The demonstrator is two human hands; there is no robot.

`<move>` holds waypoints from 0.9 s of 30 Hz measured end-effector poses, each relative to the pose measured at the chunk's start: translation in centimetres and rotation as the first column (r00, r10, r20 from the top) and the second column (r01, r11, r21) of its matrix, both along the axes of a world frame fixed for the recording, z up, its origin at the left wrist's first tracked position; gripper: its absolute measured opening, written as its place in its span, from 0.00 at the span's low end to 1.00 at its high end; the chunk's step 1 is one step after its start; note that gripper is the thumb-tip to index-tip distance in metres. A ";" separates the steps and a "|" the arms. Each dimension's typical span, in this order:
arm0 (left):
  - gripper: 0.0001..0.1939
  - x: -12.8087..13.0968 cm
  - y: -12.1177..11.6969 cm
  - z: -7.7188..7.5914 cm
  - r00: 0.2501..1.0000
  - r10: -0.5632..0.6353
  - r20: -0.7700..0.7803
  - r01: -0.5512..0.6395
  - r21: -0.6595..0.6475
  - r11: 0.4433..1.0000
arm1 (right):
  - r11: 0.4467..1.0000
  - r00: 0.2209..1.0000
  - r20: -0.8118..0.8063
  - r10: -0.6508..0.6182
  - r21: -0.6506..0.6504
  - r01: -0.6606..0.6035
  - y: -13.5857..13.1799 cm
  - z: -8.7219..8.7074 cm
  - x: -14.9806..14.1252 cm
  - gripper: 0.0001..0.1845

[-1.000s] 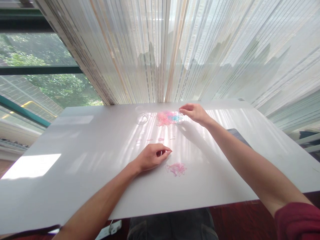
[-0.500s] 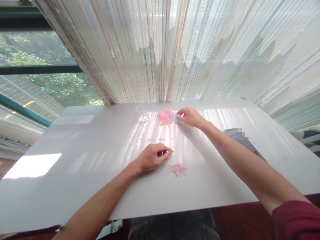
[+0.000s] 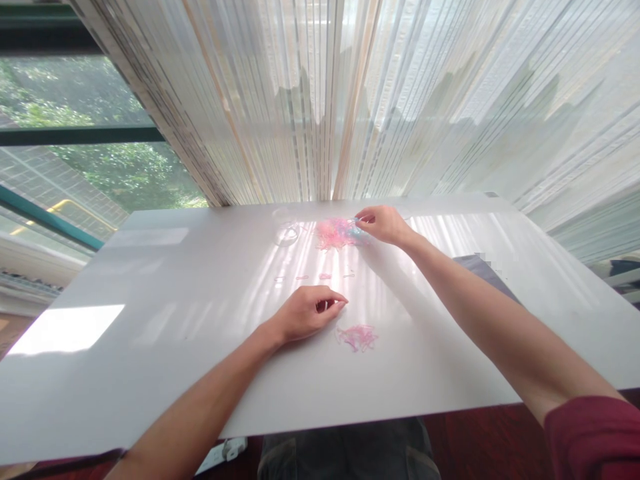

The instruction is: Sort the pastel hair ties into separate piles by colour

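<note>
A loose heap of small elastic bands (image 3: pixel 333 233), mostly pink with some blue at its right side, lies toward the back of the table. At its right edge is my right hand (image 3: pixel 383 225), thumb and forefinger pinched over the blue bands; whatever is between the tips is too small to make out. My left hand (image 3: pixel 310 312) rests on the table nearer to me, its thumb and forefinger together. Just right of and below it lies a smaller pile of pink bands (image 3: pixel 357 337). Several single bands (image 3: pixel 325 276) form a row beyond my left hand.
Left of the big heap stands a clear round container (image 3: pixel 287 233), with another clear round piece behind it. A dark flat object (image 3: pixel 483 270) lies on the white table (image 3: pixel 175 380) beyond my right forearm. Striped curtains (image 3: pixel 320 100) hang along the far edge.
My right hand has lifted slightly and shifted away from me at the heap's edge. The blue bands lie more spread below its fingertips. My left hand stays in place.
</note>
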State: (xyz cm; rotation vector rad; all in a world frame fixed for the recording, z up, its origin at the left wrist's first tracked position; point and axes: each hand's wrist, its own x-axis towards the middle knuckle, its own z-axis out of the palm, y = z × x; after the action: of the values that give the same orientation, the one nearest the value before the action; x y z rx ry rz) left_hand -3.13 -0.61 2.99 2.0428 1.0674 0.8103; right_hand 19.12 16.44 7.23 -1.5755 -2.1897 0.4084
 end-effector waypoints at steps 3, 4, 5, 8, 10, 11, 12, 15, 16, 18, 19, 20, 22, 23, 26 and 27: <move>0.10 -0.1 0.0 -0.1 1.000 -0.003 0.002 0.003 -0.008 1.000 | 1.000 1.000 -0.016 -0.006 -0.010 0.006 -0.2 0.4 0.3 0.12; 0.10 -0.1 0.1 -0.1 1.000 -0.003 0.003 0.003 -0.009 1.000 | 1.000 1.000 -0.022 -0.006 -0.013 0.006 -0.3 0.4 0.4 0.12; 0.10 -0.1 0.1 -0.1 1.000 -0.004 0.004 0.004 -0.008 1.000 | 1.000 1.000 -0.027 -0.006 -0.016 0.005 -0.3 0.4 0.4 0.12; 0.10 -0.1 0.1 -0.2 1.000 -0.003 0.003 0.003 -0.009 1.000 | 1.000 0.999 -0.047 -0.001 -0.019 0.000 -0.5 0.4 0.4 0.11; 0.10 -0.1 0.1 -0.2 1.000 -0.001 0.006 0.001 -0.013 1.000 | 1.000 0.998 -0.065 0.002 -0.015 -0.003 -0.6 0.6 0.5 0.10; 0.10 -0.1 0.1 -0.2 1.000 0.000 0.008 0.000 -0.016 1.000 | 1.000 0.997 -0.074 0.004 -0.009 -0.004 -0.7 0.7 0.6 0.10; 0.10 -0.1 0.1 -0.2 1.000 0.001 0.009 -0.001 -0.019 1.000 | 1.000 0.997 -0.083 0.004 -0.001 -0.004 -0.8 0.8 0.7 0.10; 0.10 -0.1 0.1 -0.2 1.000 -0.002 0.006 0.002 -0.022 1.000 | 0.999 0.994 -0.111 0.004 0.033 0.000 -0.9 1.2 1.2 0.10; 0.10 -0.1 0.1 -0.2 1.000 -0.002 0.004 0.003 -0.022 1.000 | 0.999 0.993 -0.121 0.003 0.043 0.002 -0.9 1.2 1.3 0.10; 0.10 -0.1 0.1 -0.2 1.000 -0.002 0.000 0.002 -0.019 1.000 | 0.999 0.991 -0.135 0.001 0.054 0.006 -1.0 1.0 1.5 0.09; 0.10 -0.1 0.1 -0.2 1.000 0.001 0.000 -0.001 -0.018 1.000 | 0.999 0.990 -0.138 -0.001 0.053 0.008 -1.0 0.9 1.6 0.09; 0.10 -0.1 0.1 -0.1 1.000 0.003 0.000 -0.003 -0.018 1.000 | 0.999 0.990 -0.138 -0.004 0.047 0.011 -1.0 0.7 1.6 0.08; 0.10 -0.1 0.1 -0.1 1.000 0.007 0.002 -0.007 -0.020 1.000 | 0.999 0.991 -0.136 -0.014 0.034 0.019 -0.9 0.4 1.6 0.07; 0.10 -0.1 0.1 -0.1 1.000 0.006 0.004 -0.006 -0.022 1.000 | 0.999 0.991 -0.136 -0.020 0.028 0.024 -0.9 0.2 1.5 0.07; 0.10 -0.1 0.1 -0.1 1.000 0.005 0.004 -0.005 -0.022 1.000 | 0.999 0.991 -0.134 -0.031 0.013 0.033 -0.9 -0.1 1.5 0.07; 0.10 -0.1 0.1 -0.2 1.000 0.005 0.002 -0.005 -0.019 1.000 | 0.999 0.991 -0.132 -0.031 0.010 0.033 -0.9 -0.2 1.5 0.07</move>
State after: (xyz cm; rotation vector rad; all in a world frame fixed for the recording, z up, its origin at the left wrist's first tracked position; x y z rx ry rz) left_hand -3.23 -0.50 2.84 2.0239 1.0758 0.8011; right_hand 20.58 15.51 7.03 -1.5302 -2.0616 0.4745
